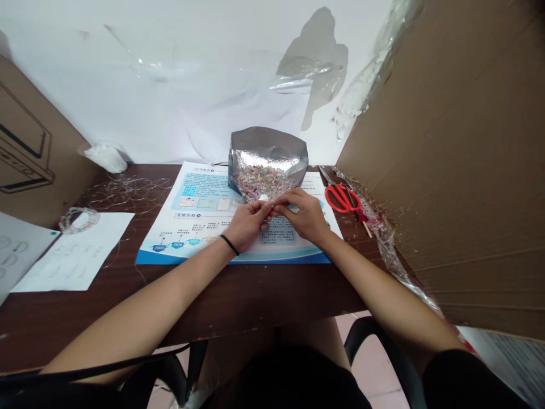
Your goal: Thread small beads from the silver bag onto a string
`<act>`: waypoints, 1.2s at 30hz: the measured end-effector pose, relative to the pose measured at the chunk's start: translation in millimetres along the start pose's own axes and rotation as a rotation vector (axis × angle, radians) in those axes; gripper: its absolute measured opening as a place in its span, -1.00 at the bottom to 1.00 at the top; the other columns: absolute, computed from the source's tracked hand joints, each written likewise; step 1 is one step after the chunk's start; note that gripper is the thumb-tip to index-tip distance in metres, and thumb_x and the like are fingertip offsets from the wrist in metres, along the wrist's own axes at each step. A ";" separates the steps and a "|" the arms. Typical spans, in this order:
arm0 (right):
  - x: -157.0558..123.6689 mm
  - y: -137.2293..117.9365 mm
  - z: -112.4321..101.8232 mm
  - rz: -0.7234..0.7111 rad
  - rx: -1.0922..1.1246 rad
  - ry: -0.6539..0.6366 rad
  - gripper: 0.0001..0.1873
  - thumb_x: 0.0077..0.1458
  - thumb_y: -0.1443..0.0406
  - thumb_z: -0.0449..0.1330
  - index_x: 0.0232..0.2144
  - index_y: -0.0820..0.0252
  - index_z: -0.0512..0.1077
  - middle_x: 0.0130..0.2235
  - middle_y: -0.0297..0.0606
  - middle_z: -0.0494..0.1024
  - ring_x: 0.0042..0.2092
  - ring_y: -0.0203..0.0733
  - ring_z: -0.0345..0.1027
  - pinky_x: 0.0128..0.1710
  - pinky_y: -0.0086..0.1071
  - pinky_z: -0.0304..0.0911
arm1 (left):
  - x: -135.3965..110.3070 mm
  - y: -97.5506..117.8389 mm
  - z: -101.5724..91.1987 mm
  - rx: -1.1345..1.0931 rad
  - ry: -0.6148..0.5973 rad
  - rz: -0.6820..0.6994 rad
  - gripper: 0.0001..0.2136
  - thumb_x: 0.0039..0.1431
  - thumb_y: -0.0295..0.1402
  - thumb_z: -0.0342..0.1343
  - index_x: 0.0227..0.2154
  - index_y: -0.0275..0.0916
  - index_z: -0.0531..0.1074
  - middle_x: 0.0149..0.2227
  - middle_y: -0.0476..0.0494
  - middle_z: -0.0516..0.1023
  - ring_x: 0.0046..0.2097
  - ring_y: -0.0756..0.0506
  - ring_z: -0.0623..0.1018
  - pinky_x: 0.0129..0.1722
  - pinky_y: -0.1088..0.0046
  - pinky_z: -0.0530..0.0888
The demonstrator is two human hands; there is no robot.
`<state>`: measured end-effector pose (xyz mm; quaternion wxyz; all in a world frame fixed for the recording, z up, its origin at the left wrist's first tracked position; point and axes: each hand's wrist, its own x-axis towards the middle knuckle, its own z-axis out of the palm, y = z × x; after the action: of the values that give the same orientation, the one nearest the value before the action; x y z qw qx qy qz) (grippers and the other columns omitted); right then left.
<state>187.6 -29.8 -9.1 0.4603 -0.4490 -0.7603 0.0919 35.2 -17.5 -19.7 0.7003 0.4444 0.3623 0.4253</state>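
Note:
My left hand (pixel 249 225) and my right hand (pixel 301 213) meet in front of an opened silver bag (pixel 268 139) full of small mixed beads (pixel 264 180). Thumb and fingertips are pinched together on both sides, nearly touching each other. What they hold between them is too small to make out. A black band circles my left wrist. Beneath both hands lies a printed blue and white sheet (pixel 204 199). Something small and white sits at the bag's lip, just beyond my fingertips.
Red-handled scissors (pixel 342 197) lie right of the sheet, beside crumpled clear plastic (pixel 387 244). On the left are tangled clear thread (pixel 128 190), a beaded bracelet (pixel 79 220), white papers (pixel 72 255) and a white bundle (pixel 105 158). Cardboard (pixel 464 159) walls in the right side.

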 end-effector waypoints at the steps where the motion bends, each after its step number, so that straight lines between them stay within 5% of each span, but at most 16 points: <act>1: -0.3 0.1 0.7 -0.004 -0.001 -0.006 -0.95 0.03 0.33 0.19 -0.41 0.15 0.47 -0.37 -0.34 0.49 -0.31 -0.32 0.33 -0.27 -0.41 0.25 | 0.3 -1.2 0.2 0.023 0.006 0.018 -0.75 -0.01 -0.22 0.20 -0.49 -0.34 0.37 -0.51 -0.02 0.38 -0.51 0.13 0.29 -0.62 0.64 0.14; 10: -5.9 4.2 10.4 -0.001 -0.093 -0.046 -0.91 0.06 0.29 0.16 -0.41 0.18 0.44 -0.41 -0.32 0.48 -0.35 -0.30 0.30 -0.28 -0.38 0.18 | -5.1 2.3 -1.8 0.763 0.174 0.230 -0.74 0.17 -0.26 -0.04 -0.56 -0.28 0.31 -0.64 0.03 0.32 -0.58 0.06 0.32 -0.53 0.53 0.25; 13: -5.3 7.6 10.6 -0.023 -0.091 -0.063 -0.89 0.08 0.29 0.13 -0.42 0.21 0.41 -0.42 -0.30 0.46 -0.36 -0.28 0.29 -0.29 -0.38 0.17 | -8.8 9.9 -4.6 0.821 0.227 0.300 -0.76 0.17 -0.30 -0.06 -0.56 -0.28 0.32 -0.57 -0.01 0.39 -0.50 0.05 0.38 -0.46 0.53 0.31; 20: -4.9 9.4 14.7 0.040 -0.140 -0.077 -0.93 0.04 0.32 0.09 -0.44 0.19 0.36 -0.43 -0.27 0.44 -0.34 -0.23 0.28 -0.27 -0.37 0.15 | -8.2 28.1 -14.9 0.171 0.366 0.282 -0.77 0.24 -0.20 -0.16 -0.43 -0.23 0.18 -0.46 -0.07 0.49 -0.41 0.00 0.51 -0.40 0.45 0.47; 27: -7.6 10.1 21.2 0.056 -0.269 -0.164 -0.92 0.05 0.34 0.06 -0.41 0.18 0.36 -0.41 -0.28 0.44 -0.31 -0.22 0.28 -0.25 -0.36 0.09 | -9.0 53.5 -22.1 0.025 0.432 0.351 -0.82 0.21 -0.28 -0.11 -0.47 -0.22 0.16 -0.69 0.13 0.25 -0.69 0.09 0.29 -0.68 0.62 0.25; 32: -7.2 11.8 19.5 0.017 -0.294 -0.168 -0.90 0.06 0.34 0.05 -0.41 0.20 0.36 -0.40 -0.24 0.44 -0.30 -0.19 0.26 -0.25 -0.35 0.09 | -28.2 91.7 -14.9 -0.313 0.344 0.254 -0.83 0.21 -0.47 -0.15 -0.50 -0.25 0.15 -0.73 0.18 0.10 -0.75 0.16 0.10 -0.74 0.69 0.04; 36: -7.5 13.6 19.9 -0.012 -0.288 -0.172 -0.88 0.06 0.35 0.04 -0.41 0.20 0.38 -0.35 -0.19 0.47 -0.23 -0.15 0.26 -0.21 -0.32 0.10 | -50.1 112.3 -12.3 -0.628 0.136 0.083 -0.77 0.24 -0.55 -0.23 -0.52 -0.30 0.17 -0.74 0.18 0.05 -0.78 0.21 0.09 -0.77 0.74 -0.01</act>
<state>181.5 -22.2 -32.3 0.3248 -0.4961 -0.8050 0.0172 -25.3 -32.3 87.1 0.7594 0.1919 0.2408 0.5732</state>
